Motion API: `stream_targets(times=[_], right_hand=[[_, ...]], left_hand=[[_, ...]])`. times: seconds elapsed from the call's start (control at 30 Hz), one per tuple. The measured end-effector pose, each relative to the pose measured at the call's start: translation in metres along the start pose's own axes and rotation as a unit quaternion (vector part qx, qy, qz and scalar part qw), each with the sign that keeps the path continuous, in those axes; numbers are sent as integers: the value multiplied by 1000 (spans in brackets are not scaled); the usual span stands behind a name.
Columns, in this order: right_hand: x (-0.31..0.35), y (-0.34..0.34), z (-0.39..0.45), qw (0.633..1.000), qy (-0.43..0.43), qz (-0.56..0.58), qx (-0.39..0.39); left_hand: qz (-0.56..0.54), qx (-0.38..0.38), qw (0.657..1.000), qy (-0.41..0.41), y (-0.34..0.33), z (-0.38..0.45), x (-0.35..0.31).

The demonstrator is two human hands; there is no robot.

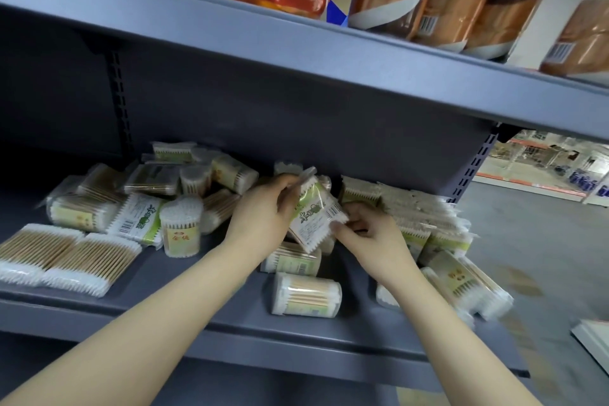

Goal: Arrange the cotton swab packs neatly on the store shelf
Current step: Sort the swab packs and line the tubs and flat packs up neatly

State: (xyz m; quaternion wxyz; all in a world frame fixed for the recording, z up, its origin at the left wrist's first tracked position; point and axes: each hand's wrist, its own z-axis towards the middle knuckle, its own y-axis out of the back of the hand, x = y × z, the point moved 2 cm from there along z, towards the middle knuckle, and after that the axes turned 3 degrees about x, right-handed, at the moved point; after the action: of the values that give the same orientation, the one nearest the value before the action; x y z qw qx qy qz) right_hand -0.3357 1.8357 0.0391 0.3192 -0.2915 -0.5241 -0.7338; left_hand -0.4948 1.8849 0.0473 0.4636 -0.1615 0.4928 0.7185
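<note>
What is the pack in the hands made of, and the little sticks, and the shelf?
The held pack looks like thin clear plastic film: it is glossy, with a printed label showing through. The swab sticks in the flat packs look like pale wood or bamboo, tan with white fluffy cotton tips. The shelf seems painted metal: smooth, matte grey-blue, with a slotted upright behind.

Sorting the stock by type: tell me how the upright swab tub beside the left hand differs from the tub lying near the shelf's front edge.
The upright tub stands on end, showing its white swab tips on top; the lying tub rests on its side, showing the wooden sticks lengthwise. The upright tub sits among the left clutter of packs; the lying tub lies apart near the shelf edge, between the forearms. Both are clear tubs of wooden-stick swabs, and neither hand touches them.
</note>
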Motion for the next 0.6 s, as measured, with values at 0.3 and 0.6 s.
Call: stream_targets(times=[0.3,0.6], right_hand=[[-12,14,9,996,-25,59,-70],[-19,16,4,987,1,-155,28]], left_hand=[[15,50,995,84,-12,8,8],[24,32,998,39,-22,8,-1]])
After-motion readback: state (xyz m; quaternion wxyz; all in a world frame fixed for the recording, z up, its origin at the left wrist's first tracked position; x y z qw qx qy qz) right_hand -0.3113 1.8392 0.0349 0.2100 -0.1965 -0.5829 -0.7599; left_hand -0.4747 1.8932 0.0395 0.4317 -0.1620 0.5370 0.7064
